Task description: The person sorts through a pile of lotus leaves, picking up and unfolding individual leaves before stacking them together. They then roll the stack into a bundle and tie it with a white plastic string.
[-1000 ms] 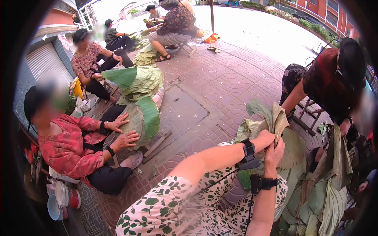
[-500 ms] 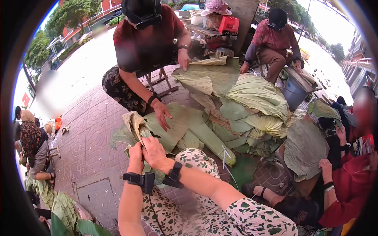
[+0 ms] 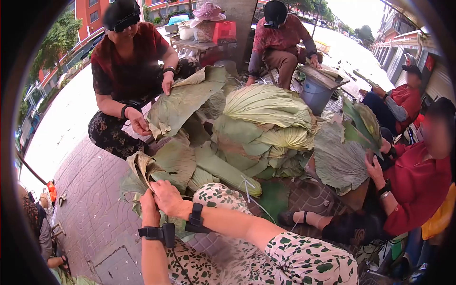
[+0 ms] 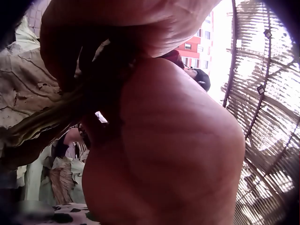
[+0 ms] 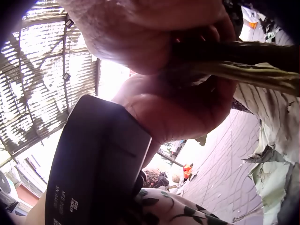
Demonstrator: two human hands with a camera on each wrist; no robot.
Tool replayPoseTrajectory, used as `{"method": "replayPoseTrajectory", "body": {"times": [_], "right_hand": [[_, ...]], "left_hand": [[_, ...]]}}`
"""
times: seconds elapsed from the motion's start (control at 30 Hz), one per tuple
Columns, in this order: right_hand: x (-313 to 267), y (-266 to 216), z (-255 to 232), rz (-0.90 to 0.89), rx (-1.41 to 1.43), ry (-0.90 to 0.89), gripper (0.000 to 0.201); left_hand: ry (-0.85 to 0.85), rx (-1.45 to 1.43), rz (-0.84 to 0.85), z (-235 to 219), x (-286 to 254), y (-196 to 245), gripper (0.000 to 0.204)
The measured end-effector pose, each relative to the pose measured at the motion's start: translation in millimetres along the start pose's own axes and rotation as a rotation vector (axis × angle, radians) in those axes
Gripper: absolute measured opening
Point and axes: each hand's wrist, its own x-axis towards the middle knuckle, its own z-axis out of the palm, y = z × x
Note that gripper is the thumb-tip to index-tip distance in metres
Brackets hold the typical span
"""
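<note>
A bundle of dry, folded brown-green leaves [image 3: 140, 167] stands up from both hands at the left in the head view. The left hand [image 3: 148, 205] grips its gathered lower end. Right beside it, touching, the right hand [image 3: 167, 197] is curled round the same end. In the left wrist view the creased leaf [image 4: 28, 84] runs into the dark space between the hands. The right wrist view has the narrow folded leaf edge [image 5: 258, 72] coming out of the curled fingers, with a wrinkled leaf [image 5: 276, 110] below; some fingertips are hidden.
A large pile of leaves [image 3: 266, 107] lies beyond the knees, with a tied roll [image 3: 228, 175] at its near side. Several people sit around it on low seats, handling leaves. A blue bucket [image 3: 316, 95] under a board stands behind the pile.
The head view has swung right, from the people at the left to the leaf pile. Both hands keep hold of the bundle. The person opposite has raised a large leaf with both hands.
</note>
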Motion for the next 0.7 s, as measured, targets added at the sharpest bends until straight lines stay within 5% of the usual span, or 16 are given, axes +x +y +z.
{"method": "replayPoseTrajectory", "body": {"times": [0.37, 0.7], "right_hand": [[-0.6, -3.3, 0.7, 0.020, -0.026, 0.052, 0.032], [-1.3, -5.7, -1.3, 0.039, 0.003, 0.051, 0.023]], "left_hand": [[-0.154, 0.091, 0.011, -9.2, 11.7, -6.4, 0.022], [-0.127, 0.004, 0.011, 6.9, -6.9, 3.8, 0.021]]}}
